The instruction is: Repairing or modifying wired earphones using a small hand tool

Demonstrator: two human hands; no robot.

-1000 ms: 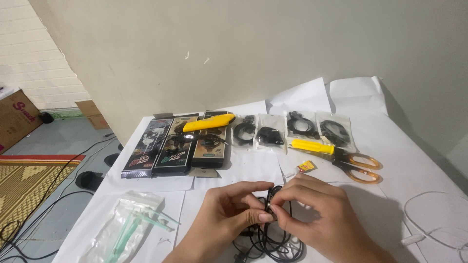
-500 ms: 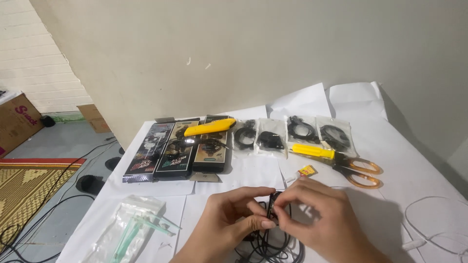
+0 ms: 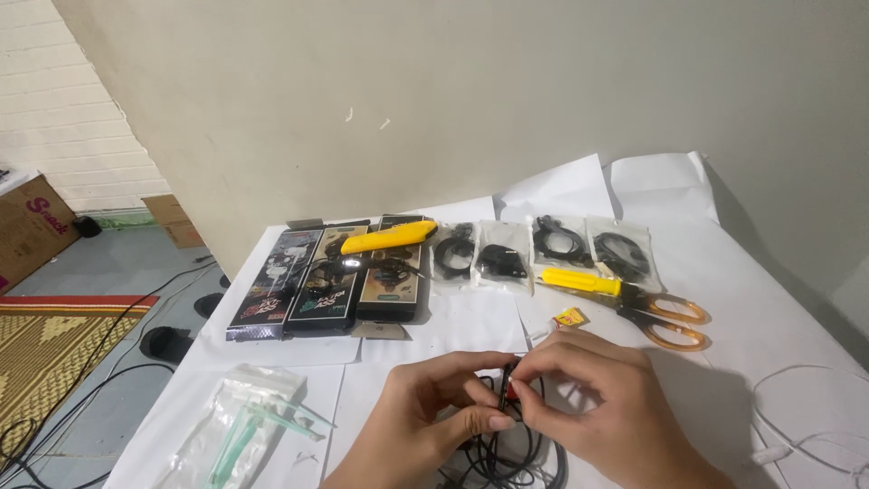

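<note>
- Where both hands meet near the front edge of the table (image 3: 778, 272), a coil of thin black cable (image 3: 507, 453) lies under them, its loops trailing toward the front edge and partly hidden by the palms.
- Left hand (image 3: 425, 417) has thumb and forefinger pressed together on the cable's upper end, holding it steady just above the coil.
- Right hand (image 3: 588, 398) pinches the same spot from the other side; a small red bit shows between the fingertips, too small to make out. Fingertips of both hands touch, which suits fine work on a small part.
- Just beyond the right hand lies a small yellow-and-red tag (image 3: 570, 317), near but apart from the fingers.
- Orange-handled scissors (image 3: 665, 321) and a yellow-handled tool (image 3: 584, 282) lie toward the right side, within easy reach of the right hand.
- Along the back edge, four clear bags with black cables (image 3: 543, 249) stand side by side in a neat row, laid out flat so each can be seen.
- Left of that row, three dark printed boxes (image 3: 330, 281) lie side by side, with a yellow utility knife (image 3: 389, 238) resting across their far ends.
- Near the front left corner lies a clear bag of pale green sticks (image 3: 244, 430), well apart from the hands.
- White cord (image 3: 806, 417) curls near the right edge.
</note>
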